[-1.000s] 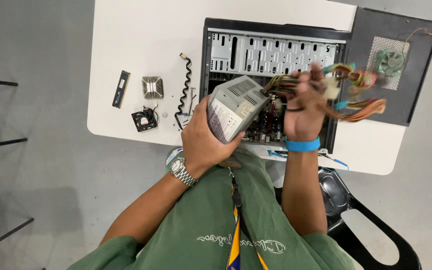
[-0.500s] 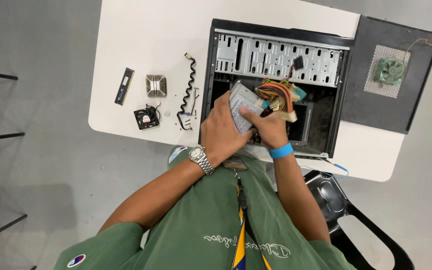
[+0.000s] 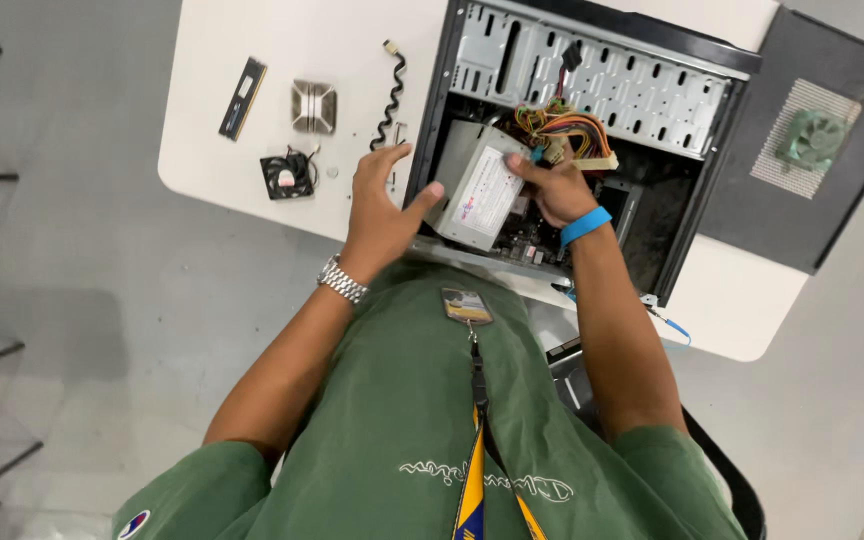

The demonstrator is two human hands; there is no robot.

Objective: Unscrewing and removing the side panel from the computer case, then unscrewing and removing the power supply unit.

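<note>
An open black computer case lies on its side on the white table. Inside it rests a grey power supply with a bundle of coloured cables. My right hand, with a blue wristband, grips the cable end of the power supply inside the case. At the case's left wall, my left hand, with a metal watch on the wrist, has its fingers spread. Its thumb reaches over the wall toward the power supply's corner.
Left of the case lie a memory stick, a metal heatsink, a small black fan and a coiled black cable. The case's side panel with a green fan lies on the right. A black chair is under me.
The power supply has gone from being held up above the case to lying down inside it. My left hand has let go of it and opened at the case wall.
</note>
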